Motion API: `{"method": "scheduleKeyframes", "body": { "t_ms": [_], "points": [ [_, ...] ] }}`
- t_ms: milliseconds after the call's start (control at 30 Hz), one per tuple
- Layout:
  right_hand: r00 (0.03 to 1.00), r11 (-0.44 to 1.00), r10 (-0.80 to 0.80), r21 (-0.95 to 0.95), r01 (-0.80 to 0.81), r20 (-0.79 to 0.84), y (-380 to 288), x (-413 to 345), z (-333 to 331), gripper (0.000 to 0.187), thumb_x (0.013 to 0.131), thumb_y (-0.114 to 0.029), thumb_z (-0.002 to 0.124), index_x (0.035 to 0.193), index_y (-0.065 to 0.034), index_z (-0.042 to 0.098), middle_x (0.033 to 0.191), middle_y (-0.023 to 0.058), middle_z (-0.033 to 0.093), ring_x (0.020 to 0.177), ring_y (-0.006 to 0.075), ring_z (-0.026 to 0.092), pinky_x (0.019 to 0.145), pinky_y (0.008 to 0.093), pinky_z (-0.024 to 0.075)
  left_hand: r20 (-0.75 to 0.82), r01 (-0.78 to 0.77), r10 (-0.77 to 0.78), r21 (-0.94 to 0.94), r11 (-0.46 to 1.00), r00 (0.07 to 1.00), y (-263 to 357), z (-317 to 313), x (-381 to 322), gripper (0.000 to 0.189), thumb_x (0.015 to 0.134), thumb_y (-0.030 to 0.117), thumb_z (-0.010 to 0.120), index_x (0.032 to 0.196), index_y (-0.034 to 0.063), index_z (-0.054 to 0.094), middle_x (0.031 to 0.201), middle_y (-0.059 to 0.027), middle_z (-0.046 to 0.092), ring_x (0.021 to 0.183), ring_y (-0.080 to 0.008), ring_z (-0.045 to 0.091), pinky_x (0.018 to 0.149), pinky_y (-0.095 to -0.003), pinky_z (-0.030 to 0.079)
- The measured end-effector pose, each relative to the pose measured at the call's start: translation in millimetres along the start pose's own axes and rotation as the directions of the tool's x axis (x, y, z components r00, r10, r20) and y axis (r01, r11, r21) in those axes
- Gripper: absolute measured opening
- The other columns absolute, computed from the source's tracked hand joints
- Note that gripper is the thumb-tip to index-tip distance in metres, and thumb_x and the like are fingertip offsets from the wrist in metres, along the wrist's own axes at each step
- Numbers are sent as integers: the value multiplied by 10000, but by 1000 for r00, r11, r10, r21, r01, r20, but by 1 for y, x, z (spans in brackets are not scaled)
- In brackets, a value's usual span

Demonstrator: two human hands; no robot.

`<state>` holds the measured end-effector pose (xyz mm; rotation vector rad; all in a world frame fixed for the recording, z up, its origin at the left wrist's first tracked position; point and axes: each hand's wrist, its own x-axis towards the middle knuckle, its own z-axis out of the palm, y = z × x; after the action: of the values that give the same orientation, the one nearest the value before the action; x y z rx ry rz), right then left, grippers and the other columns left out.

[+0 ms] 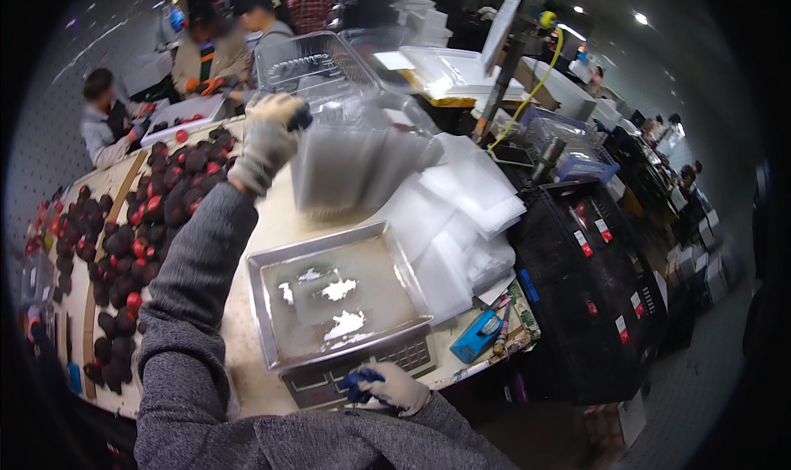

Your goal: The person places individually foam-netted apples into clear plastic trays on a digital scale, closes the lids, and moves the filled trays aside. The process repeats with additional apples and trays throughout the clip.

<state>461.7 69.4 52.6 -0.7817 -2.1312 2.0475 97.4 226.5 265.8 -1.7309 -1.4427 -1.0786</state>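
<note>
My left hand (272, 130), in a white knit glove with dark blue fingertips, is raised at the near side of a stack of clear plastic trays (364, 155); motion blur hides whether its fingers grip a tray. A larger clear plastic container (315, 68) lies just behind. My right hand (386, 386), gloved alike, rests low by the keypad of a digital scale (358, 368), fingers partly curled; what is in them is not clear. On the scale sits a shallow metal pan (340, 297) with only wet-looking glare in it. White foam sheets (457, 223) lie beside the pan.
Dark and red round fruits (167, 204) are heaped on the left, by a wooden strip (99, 272). A blue tape dispenser (476, 340) lies at the table's right corner. Black crates (581, 297) stand on the right. People (207, 56) work across the table beside a white box (185, 121).
</note>
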Motion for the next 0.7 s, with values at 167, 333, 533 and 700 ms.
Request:
{"method": "scheduleKeyframes", "body": {
  "t_ms": [167,333,533,700],
  "points": [
    [717,916,-216,116,384,-662,-35,-5,3,477,837,-254,716,1176,66,612,1010,169,670,898,230,663,861,353,523,351,-87,8,209,974,936,78,-104,-125,352,670,123,688,1021,106,681,954,-70,650,1003,-253,612,1001,-557,392],
    [510,473,-818,-814,336,-265,-107,14,2,766,748,-505,767,1312,-33,554,1214,151,626,1260,349,490,1073,522,391,406,30,-57,73,997,912,133,-156,-216,292,688,162,705,968,81,688,882,-46,664,938,-227,633,1069,-581,352],
    [975,153,-194,-978,141,110,-113,46,43,544,735,-336,786,1225,-160,627,1284,84,600,1337,341,410,1156,560,176,744,167,-59,-70,984,666,157,-172,-263,379,716,216,700,1077,120,644,1065,-62,639,1135,-265,577,1104,-547,321],
    [994,318,-80,-943,96,74,-119,48,40,468,740,-282,766,1166,-121,654,1150,96,663,1238,305,505,1132,563,242,516,278,-249,22,960,819,111,-216,-260,440,830,366,682,1160,78,640,1079,-122,647,1076,-293,608,1045,-494,403]
  ]
}}
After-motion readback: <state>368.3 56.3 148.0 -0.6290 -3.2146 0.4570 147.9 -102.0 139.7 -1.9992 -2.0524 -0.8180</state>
